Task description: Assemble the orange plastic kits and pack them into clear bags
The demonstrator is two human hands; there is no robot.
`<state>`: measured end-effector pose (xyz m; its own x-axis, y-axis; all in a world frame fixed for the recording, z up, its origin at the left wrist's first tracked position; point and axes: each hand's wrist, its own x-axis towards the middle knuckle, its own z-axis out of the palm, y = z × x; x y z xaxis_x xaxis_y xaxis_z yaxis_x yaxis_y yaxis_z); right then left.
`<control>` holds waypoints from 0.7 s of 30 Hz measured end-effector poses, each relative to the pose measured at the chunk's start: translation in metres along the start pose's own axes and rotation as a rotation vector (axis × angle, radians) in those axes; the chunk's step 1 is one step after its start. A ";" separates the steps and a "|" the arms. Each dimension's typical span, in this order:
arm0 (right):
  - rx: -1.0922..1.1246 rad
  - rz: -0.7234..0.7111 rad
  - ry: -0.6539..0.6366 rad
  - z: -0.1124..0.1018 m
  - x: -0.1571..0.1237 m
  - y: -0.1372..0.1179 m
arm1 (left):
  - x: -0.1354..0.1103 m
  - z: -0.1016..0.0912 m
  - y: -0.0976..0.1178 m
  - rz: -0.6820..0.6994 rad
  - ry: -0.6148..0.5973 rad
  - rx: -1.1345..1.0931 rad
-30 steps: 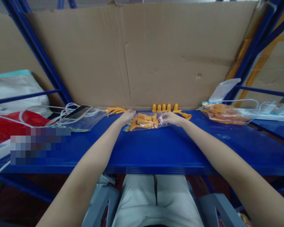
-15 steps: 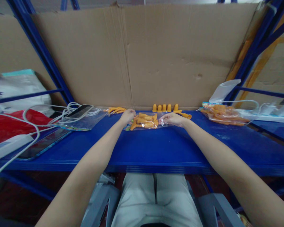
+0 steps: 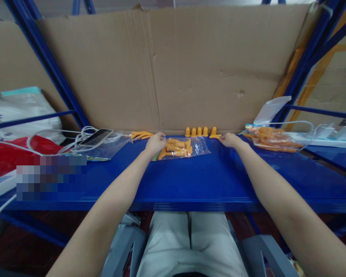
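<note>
My left hand (image 3: 156,143) is closed at the left end of a clear plastic bag (image 3: 201,147), seemingly pinching its edge. Several orange tube-like pieces (image 3: 178,145) lie in the bag. Farther right, my right hand (image 3: 230,141) is closed around one end of an orange piece with finger-like prongs (image 3: 215,136); its other end is hidden by my fingers. Just behind, several small orange cups (image 3: 200,132) stand in a row. More orange pronged pieces (image 3: 141,135) lie to the left of my left hand.
A filled bag of orange pieces (image 3: 272,138) lies at right beside a white power strip (image 3: 323,139). At left are a phone (image 3: 97,137), white cables (image 3: 85,134) and red plastic (image 3: 20,148). Cardboard (image 3: 219,69) stands behind the blue shelf (image 3: 196,181).
My right hand has left the bag's right end and moved right to the orange pronged piece, taking hold of it. My left hand stays by the bag's left end.
</note>
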<state>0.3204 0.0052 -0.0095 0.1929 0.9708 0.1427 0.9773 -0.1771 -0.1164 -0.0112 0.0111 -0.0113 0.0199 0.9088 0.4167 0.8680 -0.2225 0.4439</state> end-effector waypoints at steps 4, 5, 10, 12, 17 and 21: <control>0.120 0.042 -0.150 -0.009 -0.005 -0.010 | -0.001 -0.003 0.002 -0.006 -0.017 0.012; 0.185 0.032 -0.193 -0.011 -0.007 -0.011 | -0.001 -0.004 0.002 -0.007 -0.021 0.010; 0.177 -0.137 -0.254 -0.007 -0.010 -0.009 | -0.001 -0.004 0.002 -0.015 -0.017 0.016; 0.039 -0.216 -0.189 -0.005 -0.010 -0.008 | -0.002 -0.005 0.002 -0.012 -0.019 0.029; -0.177 -0.170 -0.051 -0.008 -0.015 -0.012 | -0.003 -0.006 0.004 -0.016 -0.008 0.064; -0.121 -0.165 -0.031 -0.017 -0.021 -0.017 | -0.004 -0.007 0.004 -0.037 -0.011 0.077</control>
<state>0.3010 -0.0147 0.0064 0.0281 0.9924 0.1196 0.9992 -0.0314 0.0254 -0.0113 0.0040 -0.0054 -0.0076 0.9200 0.3918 0.9037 -0.1614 0.3966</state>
